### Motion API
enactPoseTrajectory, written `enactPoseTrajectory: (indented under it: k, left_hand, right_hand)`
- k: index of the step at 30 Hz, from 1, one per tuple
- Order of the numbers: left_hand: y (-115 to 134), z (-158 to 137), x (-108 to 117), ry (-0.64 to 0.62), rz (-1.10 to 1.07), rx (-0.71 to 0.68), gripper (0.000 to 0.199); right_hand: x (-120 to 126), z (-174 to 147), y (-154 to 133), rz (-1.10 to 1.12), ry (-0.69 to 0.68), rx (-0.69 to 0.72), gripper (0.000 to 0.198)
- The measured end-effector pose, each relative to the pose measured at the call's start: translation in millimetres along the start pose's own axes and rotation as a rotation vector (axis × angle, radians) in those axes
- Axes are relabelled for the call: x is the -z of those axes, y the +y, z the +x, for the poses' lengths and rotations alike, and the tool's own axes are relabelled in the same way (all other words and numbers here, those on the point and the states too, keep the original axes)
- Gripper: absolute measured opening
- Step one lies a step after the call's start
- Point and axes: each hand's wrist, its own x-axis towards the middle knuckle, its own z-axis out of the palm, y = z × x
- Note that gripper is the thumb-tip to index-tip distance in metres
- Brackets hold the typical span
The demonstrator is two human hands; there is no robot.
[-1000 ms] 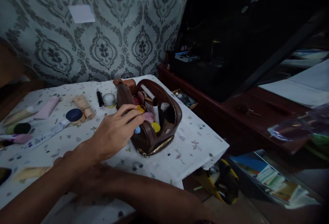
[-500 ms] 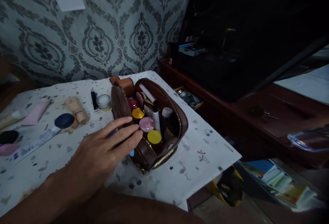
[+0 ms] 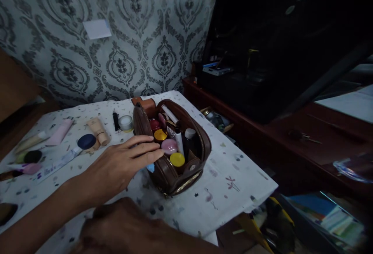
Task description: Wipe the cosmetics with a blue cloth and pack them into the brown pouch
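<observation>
A brown zip-up cosmetic bag (image 3: 205, 141) lies open on the patterned tablecloth. Inside it are a yellow-lidded jar (image 3: 177, 160), a pink-lidded jar (image 3: 169, 146), a gold-lidded jar (image 3: 160, 135), a white tube (image 3: 179, 142) and a bottle with a grey cap (image 3: 190, 133). Fingers of my left hand (image 3: 122, 164) are stretched across the bag's near-left rim, their tips by the pink lid; its thumb is hidden. Something light blue (image 3: 150, 167) shows below those fingers. My right hand (image 3: 116, 223) is low in front, dark and blurred, its fingers hidden.
Left on the cloth lie a beige tube (image 3: 98, 130), a navy-lidded jar (image 3: 87, 142), a pink tube (image 3: 60, 131), a white tube (image 3: 60, 163) and a small clear jar (image 3: 126, 122). A dark red desk (image 3: 262, 137) with an open drawer borders the right side.
My right hand has come into view at the bottom, beneath my left forearm. My left hand stays at the bag's rim. The view has shifted, showing more of the left.
</observation>
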Motion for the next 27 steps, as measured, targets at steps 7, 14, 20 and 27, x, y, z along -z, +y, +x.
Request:
enactPoseTrajectory:
  k: [7, 14, 20, 27]
  left_hand:
    - [2, -2, -17, 0.097, -0.151, 0.06, 0.046]
    - [12, -8, -41, 0.338, -0.157, 0.082, 0.042]
    - [17, -10, -60, 0.435, -0.093, 0.125, 0.051]
    - [19, -11, -65, 0.482, -0.08, 0.126, 0.054]
  right_hand:
    - [-16, -83, -75, -1.479, -0.231, 0.606, 0.015]
    - [-22, -105, -129, -1.593, 0.053, 0.955, 0.014]
    - [-14, -92, -157, -1.834, 0.384, 1.121, 0.019]
    - [-11, -49, -177, -2.279, 0.501, 0.974, 0.014]
